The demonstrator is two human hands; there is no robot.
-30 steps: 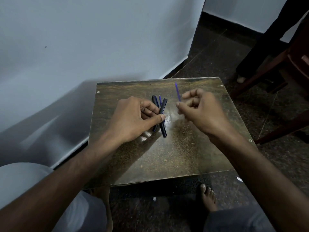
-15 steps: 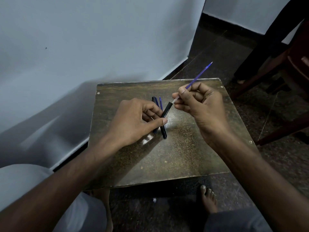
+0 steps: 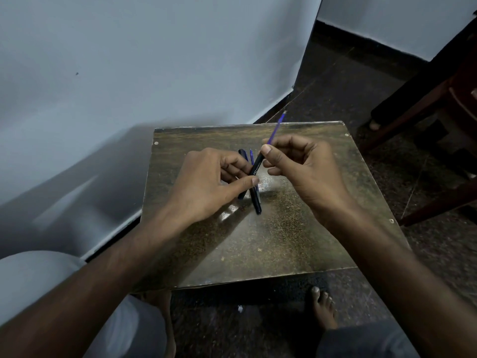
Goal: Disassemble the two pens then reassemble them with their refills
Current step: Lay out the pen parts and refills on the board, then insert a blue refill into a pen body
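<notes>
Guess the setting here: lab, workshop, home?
Probably an ordinary room in a home or similar building, not a lab. A small worn wooden table stands in a corner by plain painted walls, over a dark speckled floor. The person sits barefoot, with wooden furniture alongside.

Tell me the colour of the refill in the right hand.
Blue-purple refill, clearest in the head view.

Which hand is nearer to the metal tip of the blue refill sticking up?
Right. The right hand pinches the blue refill just below its exposed length, so the tip rises straight from its fingers. The left hand sits lower, holding the black barrel.
</notes>
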